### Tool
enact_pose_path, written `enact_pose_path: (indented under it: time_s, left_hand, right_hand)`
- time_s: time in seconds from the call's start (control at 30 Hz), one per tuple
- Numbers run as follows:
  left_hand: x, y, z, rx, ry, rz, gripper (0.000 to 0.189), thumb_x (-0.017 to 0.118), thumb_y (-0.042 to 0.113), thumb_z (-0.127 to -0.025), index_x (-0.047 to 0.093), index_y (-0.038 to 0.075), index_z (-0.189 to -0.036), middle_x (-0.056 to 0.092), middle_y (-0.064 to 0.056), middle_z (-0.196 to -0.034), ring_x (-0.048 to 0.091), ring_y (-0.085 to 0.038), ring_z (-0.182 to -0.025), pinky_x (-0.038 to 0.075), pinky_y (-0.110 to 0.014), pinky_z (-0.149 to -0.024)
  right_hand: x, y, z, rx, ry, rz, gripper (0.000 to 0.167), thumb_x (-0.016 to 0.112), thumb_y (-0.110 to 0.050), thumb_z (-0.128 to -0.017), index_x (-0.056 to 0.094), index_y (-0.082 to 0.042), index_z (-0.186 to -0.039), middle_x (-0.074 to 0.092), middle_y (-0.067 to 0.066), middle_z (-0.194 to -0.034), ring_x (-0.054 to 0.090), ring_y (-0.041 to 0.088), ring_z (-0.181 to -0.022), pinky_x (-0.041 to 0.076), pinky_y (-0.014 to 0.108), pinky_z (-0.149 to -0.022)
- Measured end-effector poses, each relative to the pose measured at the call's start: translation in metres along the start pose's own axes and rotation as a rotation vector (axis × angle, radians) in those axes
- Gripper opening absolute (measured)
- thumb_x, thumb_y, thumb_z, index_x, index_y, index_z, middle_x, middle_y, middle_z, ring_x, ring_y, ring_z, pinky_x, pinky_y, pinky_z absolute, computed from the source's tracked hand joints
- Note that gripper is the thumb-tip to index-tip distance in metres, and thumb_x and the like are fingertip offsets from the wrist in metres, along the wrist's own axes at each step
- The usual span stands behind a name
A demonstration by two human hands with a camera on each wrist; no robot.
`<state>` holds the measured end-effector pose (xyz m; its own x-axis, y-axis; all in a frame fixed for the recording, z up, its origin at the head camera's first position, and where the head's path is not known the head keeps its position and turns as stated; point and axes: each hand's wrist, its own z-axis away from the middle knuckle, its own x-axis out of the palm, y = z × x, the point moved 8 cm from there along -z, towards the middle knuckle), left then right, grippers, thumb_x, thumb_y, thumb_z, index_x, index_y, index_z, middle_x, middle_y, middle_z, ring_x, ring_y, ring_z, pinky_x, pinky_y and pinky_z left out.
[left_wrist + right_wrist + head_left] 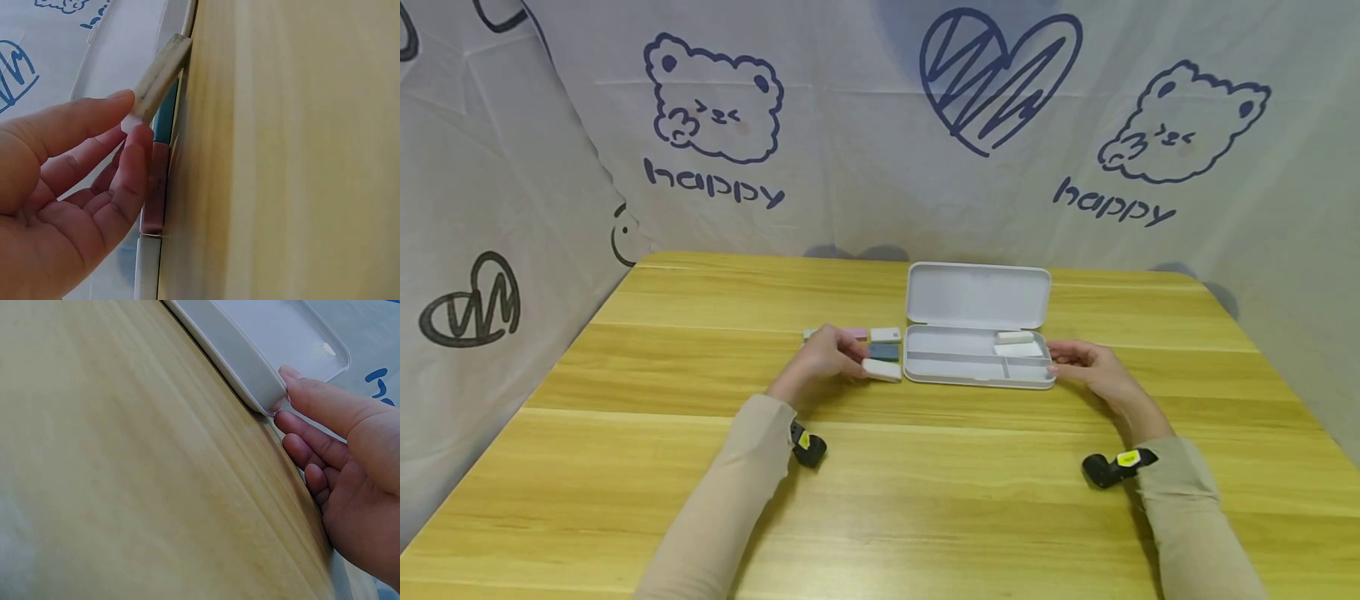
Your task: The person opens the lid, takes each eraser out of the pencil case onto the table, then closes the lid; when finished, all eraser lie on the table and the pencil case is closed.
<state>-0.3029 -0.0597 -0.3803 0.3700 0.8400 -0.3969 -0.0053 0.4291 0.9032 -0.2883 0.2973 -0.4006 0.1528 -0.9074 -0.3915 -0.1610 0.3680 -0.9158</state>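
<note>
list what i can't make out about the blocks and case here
Head: part of the pink block, hidden by the left hand.
Head: tiny mark on the back white block, too small to read.
Left wrist: full length of the pale block, cut off by the bottom edge.
Right wrist: inside of the white case, hidden by its wall.

Head view: soft, fairly even light. Faint sheen on worktop [955,508], nearer the camera than left grip [827,354] and right grip [1093,371]. Thin shadows along inner sides of sleeves [715,500]. Wrist views duller; worktop grain beside each grip smeared, soft. Small bright spot on lid [281,331] beyond right grip.
</note>
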Motion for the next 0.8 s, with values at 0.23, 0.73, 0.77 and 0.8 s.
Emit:
enact_pose_path:
  time_s: [0.23, 0.73, 0.77, 0.8]
  left_hand:
    - [-0.0013, -0.0019, 0.0003, -0.031, 0.003, -0.065, 0.024, 0.072, -0.008, -0.066, 0.065, -0.008, -0.089, 0.064, -0.011, -0.078, 0.055, -0.013, -0.066, 0.048, -0.022, -0.060]
    - [-0.0043, 0.0030, -0.0027, -0.005, -0.023, -0.067, 0.013, 0.069, -0.001, -0.074, 0.064, -0.004, -0.085, 0.063, -0.012, -0.079, 0.059, -0.019, -0.063, 0.050, -0.028, -0.056]
    - [-0.0053, 0.0040, -0.0032, 0.001, -0.015, -0.065, 0.012, 0.069, -0.001, -0.074, 0.064, -0.003, -0.084, 0.063, -0.011, -0.078, 0.058, -0.019, -0.062, 0.050, -0.028, -0.056]
    - [-0.0059, 0.0054, -0.0037, 0.009, -0.007, -0.065, 0.011, 0.069, 0.000, -0.074, 0.064, -0.003, -0.084, 0.063, -0.010, -0.077, 0.057, -0.017, -0.060, 0.049, -0.028, -0.056]
  right_hand:
    - [0.0000, -0.0017, 0.0004, 0.000, 0.000, -0.004, 0.047, 0.063, -0.005, -0.083, 0.044, 0.017, -0.119, 0.061, -0.009, -0.094, 0.053, 0.002, -0.082, 0.044, 0.015, -0.070]
    - [0.0004, -0.0010, 0.0006, 0.009, 0.002, -0.009, 0.048, 0.063, -0.005, -0.083, 0.043, 0.018, -0.120, 0.060, -0.009, -0.093, 0.053, 0.002, -0.082, 0.043, 0.015, -0.071]
    - [0.0005, -0.0008, 0.0005, 0.008, 0.002, -0.011, 0.048, 0.063, -0.005, -0.083, 0.043, 0.018, -0.120, 0.060, -0.010, -0.093, 0.053, 0.002, -0.082, 0.043, 0.015, -0.071]
    - [0.0006, -0.0008, 0.0005, 0.007, 0.002, -0.012, 0.047, 0.063, -0.005, -0.083, 0.043, 0.018, -0.120, 0.060, -0.010, -0.093, 0.053, 0.002, -0.082, 0.043, 0.015, -0.071]
